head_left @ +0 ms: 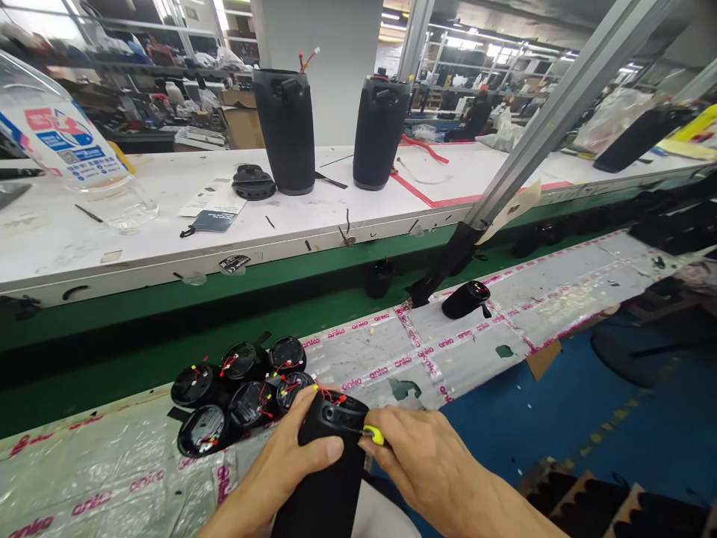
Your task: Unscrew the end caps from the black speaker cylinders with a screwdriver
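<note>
Currently, the left hand [296, 452] is wrapped around a tall black fabric-covered cylinder [328, 489], thumb on the near side, fingers mostly hidden behind; grip closed, firm-looking. Right hand [426, 452] pinches a small tool with a bright yellow handle [374, 434], thumb and fingers closed on it, working end near the cylinder's upper side; can't tell if it touches. Cylinder is tilted, top end up, in front of the person at the near edge of the plastic-covered bench [373, 355]. Progress: its top is open, thin red wires [323, 391] loose at the rim, so this end looks unfinished; inside not readable. Six black cylinders with open tops [202, 430] are grouped just left of it, wires also exposed, all seemingly unclosed; one more black cylinder [464, 300] lies tilted farther along. On the white shelf [308, 213], two tall black cylinders [285, 134] stand upright, wires showing at the left one's top, with a black round ridged part [253, 182] beside it. Finished count: can't tell.
</note>
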{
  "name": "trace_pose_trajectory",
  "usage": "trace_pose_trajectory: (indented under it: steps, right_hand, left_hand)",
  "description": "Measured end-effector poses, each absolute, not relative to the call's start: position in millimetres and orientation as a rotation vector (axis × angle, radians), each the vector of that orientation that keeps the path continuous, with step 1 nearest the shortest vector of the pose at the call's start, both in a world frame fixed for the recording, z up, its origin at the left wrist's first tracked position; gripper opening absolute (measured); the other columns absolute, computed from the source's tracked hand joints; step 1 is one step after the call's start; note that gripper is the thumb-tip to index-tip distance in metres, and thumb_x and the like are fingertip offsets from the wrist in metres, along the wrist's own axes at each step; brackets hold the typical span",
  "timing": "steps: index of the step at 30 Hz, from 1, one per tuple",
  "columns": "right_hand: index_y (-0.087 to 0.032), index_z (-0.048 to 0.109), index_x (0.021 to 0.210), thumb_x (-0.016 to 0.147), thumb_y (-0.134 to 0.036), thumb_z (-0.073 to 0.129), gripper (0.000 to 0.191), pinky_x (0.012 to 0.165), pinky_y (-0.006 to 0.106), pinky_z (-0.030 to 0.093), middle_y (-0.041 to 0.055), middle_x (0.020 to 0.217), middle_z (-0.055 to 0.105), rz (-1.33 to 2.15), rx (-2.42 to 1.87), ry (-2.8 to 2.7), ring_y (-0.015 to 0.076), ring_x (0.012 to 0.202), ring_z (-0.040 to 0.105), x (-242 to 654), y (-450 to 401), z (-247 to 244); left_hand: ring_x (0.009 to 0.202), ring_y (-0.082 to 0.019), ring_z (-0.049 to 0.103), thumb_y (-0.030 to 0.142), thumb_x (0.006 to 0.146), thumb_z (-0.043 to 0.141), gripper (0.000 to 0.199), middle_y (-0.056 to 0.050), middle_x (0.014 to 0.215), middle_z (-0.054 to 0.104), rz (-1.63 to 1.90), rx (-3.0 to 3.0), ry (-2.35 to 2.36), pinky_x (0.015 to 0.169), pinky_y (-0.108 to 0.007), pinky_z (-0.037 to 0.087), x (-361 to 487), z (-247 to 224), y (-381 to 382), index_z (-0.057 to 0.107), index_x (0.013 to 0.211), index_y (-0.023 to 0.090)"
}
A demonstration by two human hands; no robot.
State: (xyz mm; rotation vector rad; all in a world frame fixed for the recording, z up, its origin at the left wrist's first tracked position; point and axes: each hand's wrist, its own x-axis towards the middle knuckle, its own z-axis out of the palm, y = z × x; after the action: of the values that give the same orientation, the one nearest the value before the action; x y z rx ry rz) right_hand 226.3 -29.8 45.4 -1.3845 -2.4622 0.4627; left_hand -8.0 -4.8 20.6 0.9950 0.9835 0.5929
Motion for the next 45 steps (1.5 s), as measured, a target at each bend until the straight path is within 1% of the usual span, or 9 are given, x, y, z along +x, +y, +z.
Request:
trace_pose_trajectory:
  steps: [5, 7, 9, 12, 14, 19, 40, 43, 45]
  right_hand:
    - [-0.025, 0.054, 0.106, 0.104, -0.025, 0.056, 0.002, 0.06, 0.035, 0.039, -0.0024, 0.084, 0.066, 0.382, -1.405, -2.57, 0.0225, 0.072, 0.067, 222.9, -31.9, 49.3]
    - [-0.025, 0.054, 0.104, 0.103, -0.024, 0.058, 0.005, 0.057, 0.035, 0.037, -0.0021, 0.083, 0.065, 0.325, -1.403, -2.617, 0.0226, 0.069, 0.067, 222.8, -31.6, 50.8]
    - [-0.025, 0.054, 0.102, 0.101, -0.023, 0.06, 0.007, 0.055, 0.035, 0.036, -0.0018, 0.081, 0.065, 0.274, -1.412, -2.663, 0.0229, 0.068, 0.067, 222.8, -30.9, 51.9]
    - [-0.024, 0.054, 0.101, 0.1, -0.021, 0.061, 0.008, 0.054, 0.035, 0.036, -0.0014, 0.08, 0.065, 0.264, -1.429, -2.709, 0.0226, 0.067, 0.067, 222.4, -29.3, 53.7]
    - [-0.024, 0.054, 0.101, 0.1, -0.019, 0.061, 0.008, 0.055, 0.034, 0.038, -0.0011, 0.081, 0.066, 0.288, -1.424, -2.732, 0.0221, 0.068, 0.068, 221.8, -28.1, 55.0]
    - [-0.023, 0.053, 0.102, 0.1, -0.02, 0.061, 0.009, 0.054, 0.034, 0.038, -0.0009, 0.08, 0.065, 0.238, -1.391, -2.746, 0.0219, 0.067, 0.068, 221.5, -28.6, 52.6]
    - [-0.025, 0.048, 0.097, 0.085, -0.009, 0.071, 0.03, 0.047, 0.036, 0.019, -0.0011, 0.076, 0.065, 0.063, -1.447, -2.938, 0.021, 0.057, 0.065, 216.2, -33.7, 52.4]
    - [-0.024, 0.05, 0.098, 0.09, -0.014, 0.069, 0.023, 0.047, 0.036, 0.019, -0.0011, 0.076, 0.065, 0.124, -1.42, -2.926, 0.0214, 0.056, 0.064, 217.8, -31.5, 51.0]
    - [-0.024, 0.052, 0.099, 0.096, -0.018, 0.064, 0.015, 0.049, 0.035, 0.024, -0.0019, 0.077, 0.066, 0.231, -1.426, -2.812, 0.0208, 0.06, 0.066, 219.0, -30.2, 47.4]
  left_hand:
    - [0.155, -0.042, 0.022, 0.065, 0.076, 0.077, 0.066, -0.009, 0.167, 0.031, 0.566, 1.356, 1.141, 0.127, -0.057, 0.018, -12.5, 12.6, -2.9, 0.068, 0.128, 0.026]
    - [0.157, -0.042, 0.018, 0.065, 0.075, 0.078, 0.069, -0.008, 0.172, 0.023, 0.561, 1.408, 1.167, 0.129, -0.056, 0.016, -12.1, 12.5, -4.4, 0.066, 0.13, 0.025]
    - [0.154, -0.042, 0.027, 0.065, 0.075, 0.078, 0.077, -0.012, 0.168, 0.033, 0.556, 1.335, 1.129, 0.127, -0.056, 0.021, -10.1, 13.6, -6.1, 0.058, 0.137, 0.024]
    - [0.137, -0.041, 0.052, 0.063, 0.076, 0.077, 0.081, -0.013, 0.142, 0.064, 0.567, 1.171, 1.033, 0.119, -0.055, 0.035, -5.6, 16.3, -7.7, 0.051, 0.14, 0.022]
    - [0.129, -0.04, 0.058, 0.061, 0.077, 0.078, 0.076, -0.011, 0.133, 0.069, 0.592, 1.138, 1.013, 0.114, -0.053, 0.039, -3.3, 18.0, -8.5, 0.051, 0.138, 0.022]
    - [0.136, -0.041, 0.053, 0.057, 0.074, 0.08, 0.095, -0.013, 0.143, 0.064, 0.579, 1.144, 1.131, 0.12, -0.055, 0.03, -1.7, 22.1, -11.5, 0.038, 0.153, 0.024]
    - [0.131, -0.038, 0.054, 0.032, 0.077, 0.073, 0.077, -0.011, 0.14, 0.062, 0.502, 1.229, 1.385, 0.114, -0.054, 0.036, 11.1, 39.8, -21.9, 0.037, 0.145, 0.026]
    - [0.125, -0.039, 0.06, 0.035, 0.077, 0.074, 0.079, -0.011, 0.135, 0.066, 0.477, 1.268, 1.396, 0.111, -0.055, 0.04, 6.7, 37.0, -21.3, 0.037, 0.147, 0.025]
    - [0.132, -0.04, 0.056, 0.043, 0.078, 0.075, 0.081, -0.012, 0.141, 0.064, 0.517, 1.244, 1.328, 0.117, -0.056, 0.036, -0.3, 31.8, -17.4, 0.039, 0.149, 0.025]
